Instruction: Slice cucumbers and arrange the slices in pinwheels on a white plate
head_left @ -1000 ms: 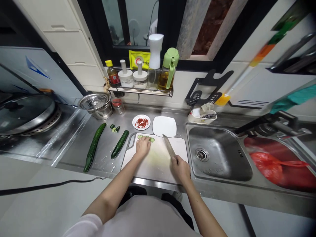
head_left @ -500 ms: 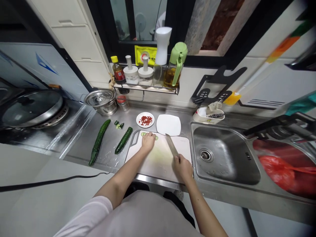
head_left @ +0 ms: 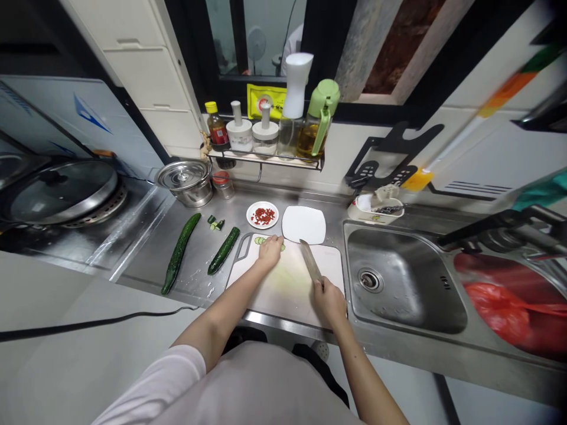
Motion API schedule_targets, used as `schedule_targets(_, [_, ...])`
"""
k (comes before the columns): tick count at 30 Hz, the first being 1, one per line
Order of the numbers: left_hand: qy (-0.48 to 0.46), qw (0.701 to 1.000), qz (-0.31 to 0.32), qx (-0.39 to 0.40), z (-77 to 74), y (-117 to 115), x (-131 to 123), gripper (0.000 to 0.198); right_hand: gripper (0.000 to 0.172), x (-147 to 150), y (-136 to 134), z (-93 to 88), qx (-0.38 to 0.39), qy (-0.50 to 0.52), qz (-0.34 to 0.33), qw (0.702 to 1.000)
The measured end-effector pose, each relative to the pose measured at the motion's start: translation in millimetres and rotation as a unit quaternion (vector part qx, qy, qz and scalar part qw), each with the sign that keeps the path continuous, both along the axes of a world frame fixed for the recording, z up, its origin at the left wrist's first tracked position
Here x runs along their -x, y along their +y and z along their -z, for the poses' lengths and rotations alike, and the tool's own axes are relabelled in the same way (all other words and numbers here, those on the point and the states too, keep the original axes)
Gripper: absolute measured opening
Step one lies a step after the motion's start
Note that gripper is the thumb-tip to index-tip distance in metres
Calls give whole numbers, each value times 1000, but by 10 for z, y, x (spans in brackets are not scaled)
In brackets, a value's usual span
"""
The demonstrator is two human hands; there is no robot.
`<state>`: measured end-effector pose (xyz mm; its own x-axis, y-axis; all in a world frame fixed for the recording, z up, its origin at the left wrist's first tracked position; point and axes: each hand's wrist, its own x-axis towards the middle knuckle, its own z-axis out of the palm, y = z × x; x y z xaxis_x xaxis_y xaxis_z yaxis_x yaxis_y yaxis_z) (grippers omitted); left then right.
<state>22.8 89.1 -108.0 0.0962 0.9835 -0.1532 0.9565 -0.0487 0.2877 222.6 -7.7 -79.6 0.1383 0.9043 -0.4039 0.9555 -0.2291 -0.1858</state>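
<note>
My left hand (head_left: 271, 251) is at the far side of the white cutting board (head_left: 270, 295), its fingers closed over cucumber slices (head_left: 260, 241). Some green slices show on either side of the fingers; the rest lie hidden beneath them. In my right hand (head_left: 328, 300) is the handle of a kitchen knife (head_left: 311, 261). Its blade points away from me over the right half of the board, apart from the slices. To the board's left lie a shorter cucumber (head_left: 224, 251), a long whole cucumber (head_left: 181, 254) and a few cucumber chunks (head_left: 215, 223).
Behind the board stand a small plate of chopped red pieces (head_left: 263, 215) and a white square plate (head_left: 303, 224). A sink (head_left: 403, 277) is at right. A lidded steel pot (head_left: 185, 182) sits back left, below a seasoning rack (head_left: 266, 156). A covered pan (head_left: 64, 192) occupies the stove.
The camera view has shifted slightly, so the scene sits a little further right. Both hands and the knife stay in nearly the same places over the board.
</note>
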Motion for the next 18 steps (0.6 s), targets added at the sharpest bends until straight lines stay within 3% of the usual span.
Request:
schedule_targets(3, [-52,998,-30,3,-22,-22,2,30,40,-2,3,8,0,-3,-4,1000])
schedule_targets(6, [-135,985,-100,30,-22,-102,31,24,39,-6,10,1,7,-7,-4,1000])
schedule_targets(11, [-249,948,-182,78,20,-405,203,14,36,-32,12,-3,9,-22,-21,999])
schedule_targets(18, [-221,950,-207,73,89,-763,437,12,34,-53,39,-42,13,-47,-94,994])
